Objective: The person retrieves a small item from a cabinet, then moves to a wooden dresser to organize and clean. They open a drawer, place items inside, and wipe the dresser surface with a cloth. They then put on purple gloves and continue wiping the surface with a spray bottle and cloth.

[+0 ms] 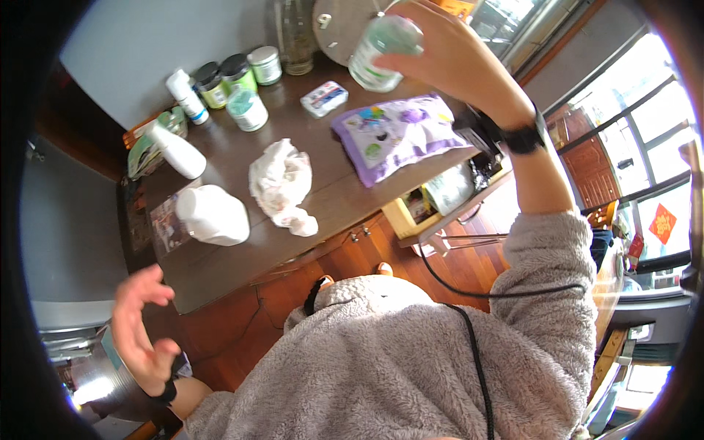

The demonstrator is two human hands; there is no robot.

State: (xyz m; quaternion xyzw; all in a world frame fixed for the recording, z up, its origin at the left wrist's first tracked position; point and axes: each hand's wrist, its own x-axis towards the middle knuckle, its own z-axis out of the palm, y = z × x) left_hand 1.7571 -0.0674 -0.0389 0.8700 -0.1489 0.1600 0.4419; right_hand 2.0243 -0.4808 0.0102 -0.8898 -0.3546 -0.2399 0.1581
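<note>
My right hand [434, 52] grips a clear jar [379, 60] with a pale green tint and a label, over the far right of the dark tabletop [225, 286]. Below that jar lies a purple and white soft packet [399, 135]. My left hand [143, 324] holds nothing, its fingers curved and apart, off the table's near left corner. Closest to it on the tabletop stands a white jug-shaped bottle [214, 214]. A crumpled white plastic bag [280, 184] lies mid-table, and behind the jug is a slim white bottle [179, 151].
Along the wall stand a white tube [187, 96], dark-lidded jars [237, 71], a white-lidded jar [265, 65], a green-filled tub [247, 110] and a tall glass vessel [295, 38]. A small box [324, 99] lies before them. An open drawer [440, 203] juts out; a black cable [462, 291] hangs nearby.
</note>
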